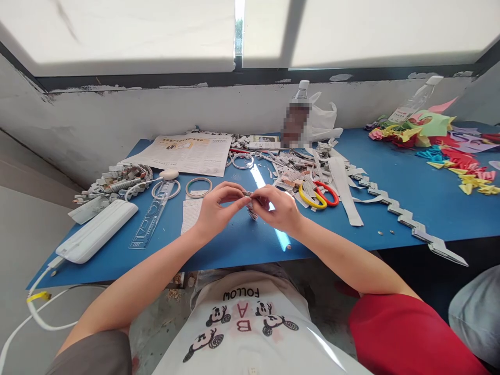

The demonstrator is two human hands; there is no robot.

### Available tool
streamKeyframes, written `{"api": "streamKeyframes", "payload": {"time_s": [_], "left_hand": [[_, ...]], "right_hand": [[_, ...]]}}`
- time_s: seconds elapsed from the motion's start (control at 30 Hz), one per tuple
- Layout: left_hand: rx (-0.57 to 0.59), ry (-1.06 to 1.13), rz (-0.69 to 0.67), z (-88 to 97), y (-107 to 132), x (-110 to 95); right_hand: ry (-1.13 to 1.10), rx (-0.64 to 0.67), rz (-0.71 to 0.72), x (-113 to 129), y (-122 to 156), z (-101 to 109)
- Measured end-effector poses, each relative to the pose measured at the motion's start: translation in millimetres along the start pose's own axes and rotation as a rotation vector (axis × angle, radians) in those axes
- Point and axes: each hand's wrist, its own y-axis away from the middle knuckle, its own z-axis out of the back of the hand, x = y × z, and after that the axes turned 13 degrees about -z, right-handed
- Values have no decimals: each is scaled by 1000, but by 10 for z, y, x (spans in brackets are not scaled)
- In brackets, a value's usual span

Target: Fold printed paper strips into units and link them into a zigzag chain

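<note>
Pinching folded paper (252, 211) between your left hand (219, 207) and right hand (279, 209), you could tear it by tugging hard

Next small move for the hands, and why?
Probably keep the left hand steady and press the small folded paper piece snug with the right hand. Both hands pinch its upper end at the fingertips, with the rest showing below them, so a steady hold could guard against slipping. The fingers hide whether any fold is loose.
</note>
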Motion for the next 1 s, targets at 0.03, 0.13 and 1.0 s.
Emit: {"api": "streamKeyframes", "payload": {"time_s": [0.03,0.13,1.0], "left_hand": [[-3,28,36,0,-11,5],[-14,119,159,7,-48,12],[6,530,570,78,-132,133]], "right_hand": [[1,-10,-24,8,-2,-1],[-72,12,-115,17,-13,2],[-508,271,-422,-58,-104,58]]}}
